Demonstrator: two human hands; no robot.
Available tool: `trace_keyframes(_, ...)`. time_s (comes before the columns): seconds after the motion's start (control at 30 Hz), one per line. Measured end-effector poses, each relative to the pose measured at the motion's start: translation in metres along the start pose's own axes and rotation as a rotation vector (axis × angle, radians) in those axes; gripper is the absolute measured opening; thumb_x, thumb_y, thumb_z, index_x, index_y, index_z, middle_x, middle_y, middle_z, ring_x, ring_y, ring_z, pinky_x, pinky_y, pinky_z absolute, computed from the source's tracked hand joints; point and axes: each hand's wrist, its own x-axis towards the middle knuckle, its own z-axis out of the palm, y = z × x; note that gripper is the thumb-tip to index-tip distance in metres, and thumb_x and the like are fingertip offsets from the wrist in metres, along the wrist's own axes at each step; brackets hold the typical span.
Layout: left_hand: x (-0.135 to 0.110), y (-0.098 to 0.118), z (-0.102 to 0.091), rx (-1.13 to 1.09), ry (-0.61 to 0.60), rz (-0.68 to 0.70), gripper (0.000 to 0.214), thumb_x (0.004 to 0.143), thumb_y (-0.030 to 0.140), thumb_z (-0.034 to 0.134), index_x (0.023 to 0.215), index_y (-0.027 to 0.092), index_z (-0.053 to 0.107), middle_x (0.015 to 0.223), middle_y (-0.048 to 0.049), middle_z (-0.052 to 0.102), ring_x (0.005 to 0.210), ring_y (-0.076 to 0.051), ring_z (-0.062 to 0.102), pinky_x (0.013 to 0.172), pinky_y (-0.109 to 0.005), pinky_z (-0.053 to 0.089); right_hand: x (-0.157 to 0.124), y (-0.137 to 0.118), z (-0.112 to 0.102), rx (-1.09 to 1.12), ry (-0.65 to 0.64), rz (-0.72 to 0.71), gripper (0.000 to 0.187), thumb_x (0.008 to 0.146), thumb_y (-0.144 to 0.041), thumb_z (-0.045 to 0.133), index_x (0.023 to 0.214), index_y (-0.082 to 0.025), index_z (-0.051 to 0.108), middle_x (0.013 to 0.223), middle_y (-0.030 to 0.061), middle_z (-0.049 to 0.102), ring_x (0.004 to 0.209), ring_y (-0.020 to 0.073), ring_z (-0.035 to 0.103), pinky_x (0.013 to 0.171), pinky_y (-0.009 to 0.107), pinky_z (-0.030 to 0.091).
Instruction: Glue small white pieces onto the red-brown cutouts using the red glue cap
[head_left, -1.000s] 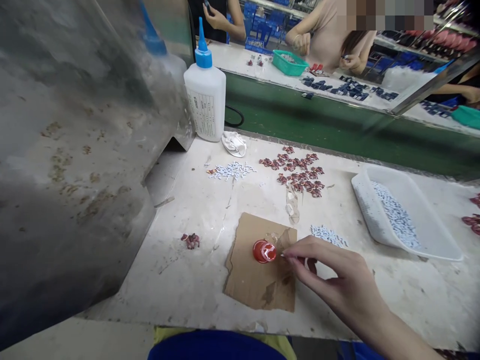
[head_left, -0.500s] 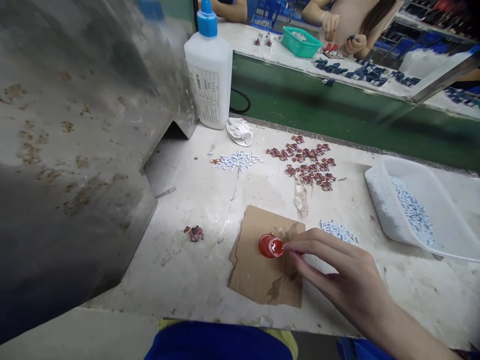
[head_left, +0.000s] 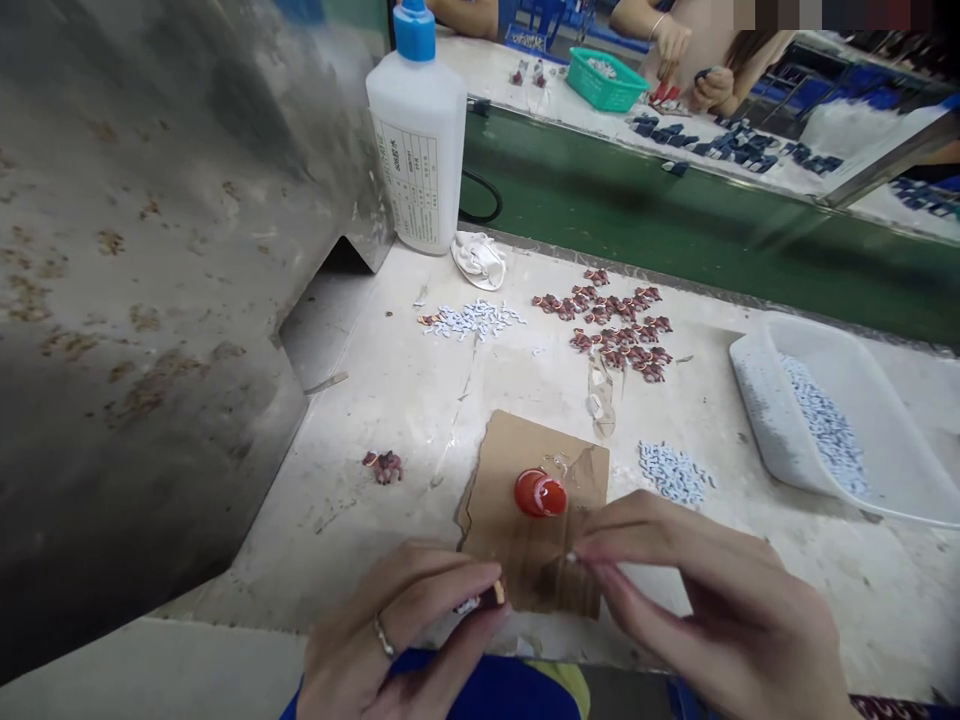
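Observation:
My left hand [head_left: 409,625], a ring on one finger, is at the table's front edge, thumb and fingers closed on a small brown figurine [head_left: 495,593]. An orange part and a whitish part of it show; the fingers hide the rest. To the right, my right hand [head_left: 697,590] pinches a tiny white piece [head_left: 571,557] over the cardboard [head_left: 495,530]. A small red cup [head_left: 531,493] with a glossy red inside sits on that cardboard, just beyond both hands. Farther left on the tabletop lies a brown figurine [head_left: 384,467].
Small white pieces [head_left: 671,472] lie beside a white tub [head_left: 772,440] holding more. Brown figurines [head_left: 615,310] and another white pile [head_left: 476,320] lie farther back, near a glue bottle [head_left: 420,150]. A metal housing [head_left: 187,300] stands left. Opposite, a person's hands [head_left: 709,85] handle small parts.
My left hand has come into view at the bottom with a brown figurine. My right hand has drawn back from the red cup towards the front edge, a tiny white piece between its fingertips.

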Motion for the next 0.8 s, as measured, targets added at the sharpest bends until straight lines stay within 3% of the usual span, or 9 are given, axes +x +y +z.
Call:
trace_keyframes(0.13, -0.001, -0.002, 0.004, -0.055, -0.108, -0.029, 0.033, 0.086, 0.007, 0.074, 0.112, 0.025, 0.066, 0.099, 0.0043, 0.074, 0.089, -0.008, 0.074, 0.081, -0.014, 0.062, 0.004, -0.009, 0.012, 0.194, -0.022, 0.002, 0.030, 0.087, 0.000, 0.062, 0.102, -0.023, 0.074, 0.093, 0.0057, 0.079, 0.083, 0.0182, 0.077, 0.071, 0.025, 0.066)
trace_keyframes(0.3, -0.004, -0.001, 0.005, -0.111, -0.072, -0.093, 0.029, 0.087, 0.009, 0.072, 0.109, 0.027, 0.067, 0.102, 0.0061, 0.075, 0.092, -0.009, 0.075, 0.083, -0.015, 0.064, 0.004, -0.005, 0.023, 0.267, -0.029, 0.023, 0.026, 0.089, -0.001, 0.062, 0.101, -0.021, 0.074, 0.089, 0.0059, 0.078, 0.079, 0.0169, 0.076, 0.071, 0.026, 0.066)
trace_keyframes(0.5, 0.007, 0.004, 0.011, -0.037, 0.016, -0.067, 0.015, 0.086, 0.026, 0.077, 0.101, 0.026, 0.073, 0.087, 0.0006, 0.077, 0.082, -0.017, 0.077, 0.072, -0.022, 0.067, 0.002, -0.003, 0.023, 0.257, -0.041, 0.026, 0.024, 0.090, -0.003, 0.063, 0.102, -0.021, 0.074, 0.088, 0.0052, 0.078, 0.079, 0.0163, 0.076, 0.071, 0.024, 0.065)
trace_keyframes(0.63, 0.015, 0.010, 0.017, -0.011, 0.080, -0.111, 0.023, 0.083, 0.045, 0.078, 0.097, 0.027, 0.076, 0.081, -0.0023, 0.076, 0.081, -0.022, 0.077, 0.068, -0.028, 0.068, -0.001, -0.003, 0.022, 0.231, -0.087, -0.016, 0.026, 0.091, -0.002, 0.063, 0.108, -0.018, 0.073, 0.092, 0.0071, 0.077, 0.081, 0.0160, 0.076, 0.072, 0.022, 0.064)
trace_keyframes(0.8, 0.009, 0.013, 0.017, -0.004, 0.076, -0.119, 0.017, 0.085, 0.042, 0.076, 0.097, 0.029, 0.076, 0.080, -0.0010, 0.076, 0.079, -0.021, 0.077, 0.066, -0.028, 0.067, -0.007, -0.005, 0.018, 0.064, -0.136, -0.115, 0.031, 0.098, -0.007, 0.059, 0.125, -0.019, 0.068, 0.110, 0.0104, 0.077, 0.094, 0.0174, 0.077, 0.080, 0.022, 0.065)
